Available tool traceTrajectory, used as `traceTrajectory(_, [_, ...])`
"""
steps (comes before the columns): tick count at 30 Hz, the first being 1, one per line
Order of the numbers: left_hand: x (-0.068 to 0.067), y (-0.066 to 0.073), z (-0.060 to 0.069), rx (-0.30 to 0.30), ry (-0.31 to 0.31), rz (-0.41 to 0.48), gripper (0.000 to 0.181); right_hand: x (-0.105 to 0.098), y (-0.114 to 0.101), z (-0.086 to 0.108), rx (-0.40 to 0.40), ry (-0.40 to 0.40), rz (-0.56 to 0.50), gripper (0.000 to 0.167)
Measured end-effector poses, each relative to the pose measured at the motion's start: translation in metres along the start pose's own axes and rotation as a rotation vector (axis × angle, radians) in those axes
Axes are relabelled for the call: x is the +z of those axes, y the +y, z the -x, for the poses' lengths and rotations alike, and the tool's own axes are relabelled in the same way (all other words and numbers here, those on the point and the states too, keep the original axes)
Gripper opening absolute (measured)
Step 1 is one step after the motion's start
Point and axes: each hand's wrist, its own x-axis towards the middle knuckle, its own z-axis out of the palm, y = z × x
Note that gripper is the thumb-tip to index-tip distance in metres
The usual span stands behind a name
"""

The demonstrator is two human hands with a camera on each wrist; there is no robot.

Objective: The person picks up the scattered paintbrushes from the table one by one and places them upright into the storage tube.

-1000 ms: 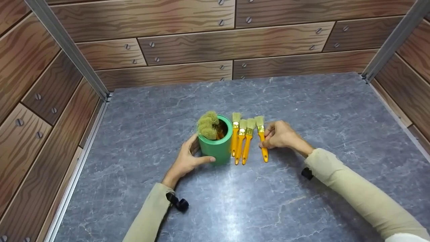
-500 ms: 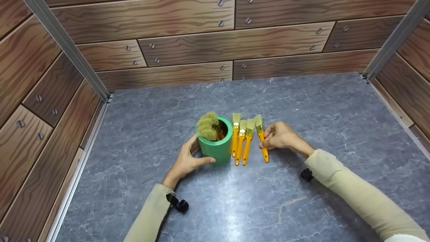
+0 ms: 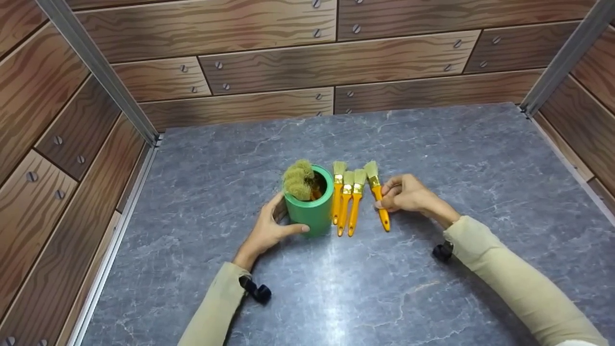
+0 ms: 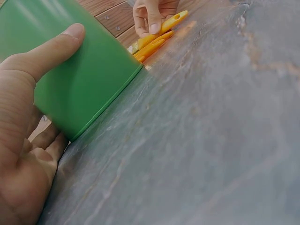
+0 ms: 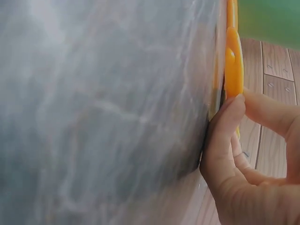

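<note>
A green cylindrical container (image 3: 308,216) stands upright on the table, with bushy yellow-green bristles (image 3: 298,180) sticking out at its left side. My left hand (image 3: 265,230) grips the container from the left, the thumb across its front, as the left wrist view also shows on the green wall (image 4: 89,79). Right of it lie three orange-handled brushes (image 3: 354,211) side by side. A separate brush (image 3: 378,194), a little further right, is pinched between the thumb and fingers of my right hand (image 3: 408,196). In the right wrist view the fingertips hold its orange handle (image 5: 234,75).
The grey marbled table (image 3: 240,158) is bordered at the back and sides by wood-patterned walls (image 3: 269,62). Metal posts (image 3: 98,67) stand at its two back corners. A black band (image 3: 254,288) is on the left wrist, another (image 3: 443,251) on the right.
The pinched brush has shifted slightly right and now tilts more, its bristles pointing up and left. My right hand has moved slightly right with it. The left hand and the container have stayed in place.
</note>
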Motion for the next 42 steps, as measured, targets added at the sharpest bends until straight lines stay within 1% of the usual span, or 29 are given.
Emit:
traceTrajectory(4, [0.0, 0.001, 0.0, -0.012, 0.008, -0.006, 0.107, -0.002, -0.002, 0.002, -0.034, -0.013, -0.035, 0.038])
traceTrajectory(11, [0.0, 0.0, 0.0, -0.01, 0.008, -0.013, 0.105, -0.005, -0.01, 0.009, -0.116, -0.021, -0.071, 0.035])
traceTrajectory(16, [0.0, -0.001, 0.001, 0.002, -0.009, -0.018, 0.103, -0.007, -0.019, 0.016, -0.202, -0.019, -0.108, 0.03])
traceTrajectory(21, [0.0, -0.001, 0.001, 0.005, -0.017, -0.02, 0.101, -0.009, -0.034, 0.024, -0.28, 0.007, -0.088, 0.027])
traceTrajectory(25, [-0.001, -0.002, 0.0, 0.01, -0.014, -0.019, 0.102, -0.01, -0.047, 0.03, -0.307, 0.032, -0.082, 0.028])
traceTrajectory(29, [0.0, -0.002, 0.001, 0.004, -0.006, -0.023, 0.103, -0.01, -0.058, 0.035, -0.333, 0.042, -0.1, 0.03])
traceTrajectory(35, [0.0, -0.001, 0.001, -0.004, 0.004, -0.026, 0.104, -0.006, -0.071, 0.042, -0.397, 0.053, -0.144, 0.028])
traceTrajectory(42, [-0.001, -0.001, 0.0, -0.005, 0.01, -0.027, 0.105, 0.002, -0.088, 0.048, -0.471, 0.103, -0.124, 0.023])
